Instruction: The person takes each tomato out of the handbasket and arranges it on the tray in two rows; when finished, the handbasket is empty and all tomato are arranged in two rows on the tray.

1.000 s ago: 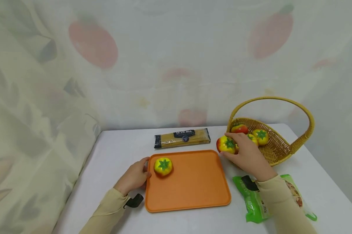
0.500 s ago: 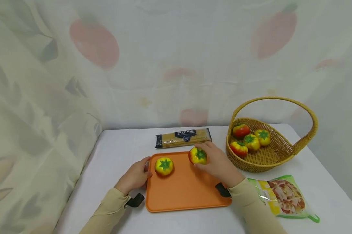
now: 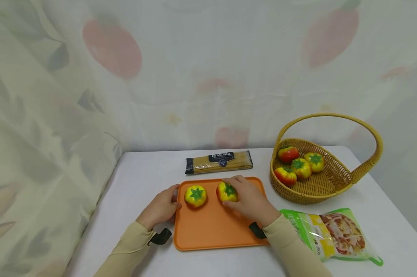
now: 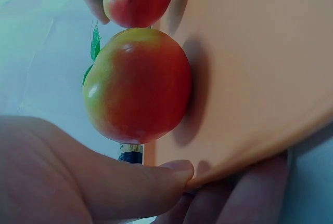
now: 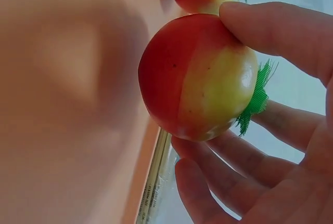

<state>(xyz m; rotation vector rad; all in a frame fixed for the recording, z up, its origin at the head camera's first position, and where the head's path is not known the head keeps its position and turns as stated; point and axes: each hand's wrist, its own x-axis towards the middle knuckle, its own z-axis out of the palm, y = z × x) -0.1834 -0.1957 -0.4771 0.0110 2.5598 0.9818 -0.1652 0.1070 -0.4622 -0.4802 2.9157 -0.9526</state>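
My left hand (image 3: 160,208) holds the left rim of an orange tray (image 3: 215,234). The left wrist view shows its thumb (image 4: 156,185) on the rim and the fingers bent underneath. A yellow-red artificial tomato (image 3: 195,195) with a green leaf top sits in the tray's back left, beside that hand. Over the back middle of the tray, my right hand (image 3: 250,200) pinches a second tomato (image 3: 226,192) between thumb and fingers. From the right wrist view, this tomato (image 5: 197,78) is close to the tray surface; whether it touches I cannot tell.
A wicker basket (image 3: 327,182) with a tall handle stands at the right, with several tomatoes (image 3: 285,176) in it. A pack of spaghetti (image 3: 219,162) lies behind the tray. A green food bag (image 3: 336,234) lies at the front right of the white table (image 3: 142,169).
My right hand has carried a tomato from the basket leftward to over the tray, lowering it during the last half second. The left hand has stayed at the rim.
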